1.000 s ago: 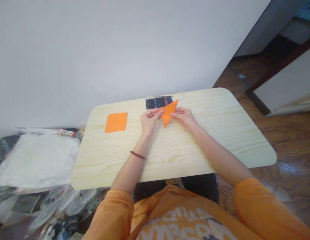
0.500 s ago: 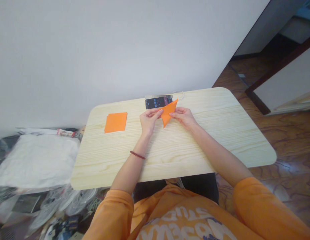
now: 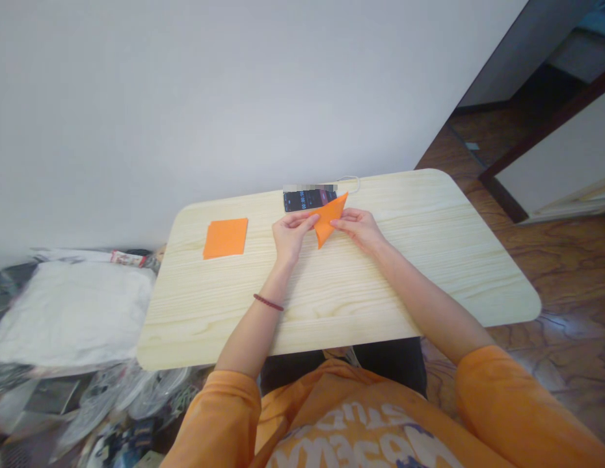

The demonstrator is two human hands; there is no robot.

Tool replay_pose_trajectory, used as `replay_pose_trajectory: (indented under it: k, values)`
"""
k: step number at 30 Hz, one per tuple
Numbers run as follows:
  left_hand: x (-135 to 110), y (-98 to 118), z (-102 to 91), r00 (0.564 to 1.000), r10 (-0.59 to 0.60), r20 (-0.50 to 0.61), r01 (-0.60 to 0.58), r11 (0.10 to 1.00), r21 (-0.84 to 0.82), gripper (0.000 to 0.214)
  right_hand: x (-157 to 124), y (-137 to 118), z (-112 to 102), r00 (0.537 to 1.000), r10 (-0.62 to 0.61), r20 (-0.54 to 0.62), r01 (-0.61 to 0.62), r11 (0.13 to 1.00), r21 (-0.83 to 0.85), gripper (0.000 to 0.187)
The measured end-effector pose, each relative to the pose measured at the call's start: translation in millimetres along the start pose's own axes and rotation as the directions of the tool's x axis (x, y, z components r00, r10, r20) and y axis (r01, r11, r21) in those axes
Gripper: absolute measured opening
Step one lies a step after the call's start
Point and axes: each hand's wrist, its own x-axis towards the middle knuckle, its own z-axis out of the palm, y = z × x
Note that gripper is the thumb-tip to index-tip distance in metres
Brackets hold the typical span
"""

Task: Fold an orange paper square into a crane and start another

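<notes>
Okay, folded orange paper pinched between both hands, held just above the table, top corner overlapping the end of the phone from this view; left hand has fingers pressed together at the paper's left edge, right hand pinches the right edge; flat orange paper square lies further left, apart from the hands

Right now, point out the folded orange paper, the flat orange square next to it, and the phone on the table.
Folded orange paper [image 3: 329,218], head view, on its middle.
Flat orange paper square [image 3: 225,238], head view, on its centre.
Phone [image 3: 298,201], head view, on its dark screen.
</notes>
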Motion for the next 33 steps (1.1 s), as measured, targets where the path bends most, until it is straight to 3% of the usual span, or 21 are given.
replay_pose_trajectory:
  k: [33]
  values:
    - [-0.1, 0.9, 1.3, 1.000, 0.005, -0.019, -0.005, 1.000, -0.004, 0.030, 1.7, 1.5, -1.1, 1.000, -0.012, -0.007, 0.012, 0.999, -0.038, 0.038]
